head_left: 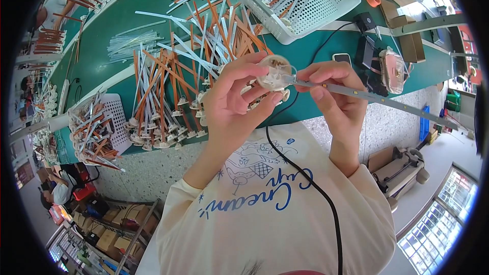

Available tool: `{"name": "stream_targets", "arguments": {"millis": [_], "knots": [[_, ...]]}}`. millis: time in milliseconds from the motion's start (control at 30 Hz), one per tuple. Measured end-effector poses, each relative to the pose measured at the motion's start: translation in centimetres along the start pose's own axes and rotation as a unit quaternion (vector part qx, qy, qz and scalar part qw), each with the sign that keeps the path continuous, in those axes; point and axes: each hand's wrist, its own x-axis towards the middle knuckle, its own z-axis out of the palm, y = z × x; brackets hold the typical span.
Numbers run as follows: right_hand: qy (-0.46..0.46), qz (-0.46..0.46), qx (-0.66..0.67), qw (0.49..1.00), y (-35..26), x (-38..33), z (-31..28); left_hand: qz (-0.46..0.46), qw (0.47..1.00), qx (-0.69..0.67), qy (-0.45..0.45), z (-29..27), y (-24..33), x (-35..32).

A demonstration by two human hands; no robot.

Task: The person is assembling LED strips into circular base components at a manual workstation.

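Note:
My left hand (232,91) is closed round a small round whitish plastic cap (275,77), fingers on its rim and thumb below. My right hand (337,89) pinches a long, narrow LED strip (389,103) with small yellow squares along it. The strip's inner end meets the cap, or lies right at it; I cannot tell whether they are joined. Its other end stretches away to the right. Under and beyond my left hand lies a big heap of silver and copper-brown strips (170,79) with white round caps on their near ends.
A white perforated basket (300,33) at the back holds more strips. Another basket (116,122) of strips stands at the left. A black cable (326,193) runs over my shirt to the green table (109,25). A phone (342,58) and a pink-and-clear case (392,71) lie at the right.

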Motion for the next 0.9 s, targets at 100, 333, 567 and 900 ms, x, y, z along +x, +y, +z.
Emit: {"name": "stream_targets", "arguments": {"millis": [100,333,567,900], "knots": [[0.027,-0.002,-0.008,1.0,-0.4,0.2,0.4,0.018,0.999,0.024,-0.025,-0.1,0.1,-0.1],[0.022,-0.012,-0.013,1.0,-0.7,0.1,1.2,0.007,1.0,0.004,0.018,0.5,0.6,-0.2],[0.065,-0.001,0.047,0.997,-0.5,0.1,1.9,0.095,0.995,0.038,0.013,0.4,-0.3,-0.5],[0.119,0.004,0.072,0.99,-0.6,-0.2,2.6,0.206,0.974,0.091,0.019,0.8,-1.1,-0.4]]}}
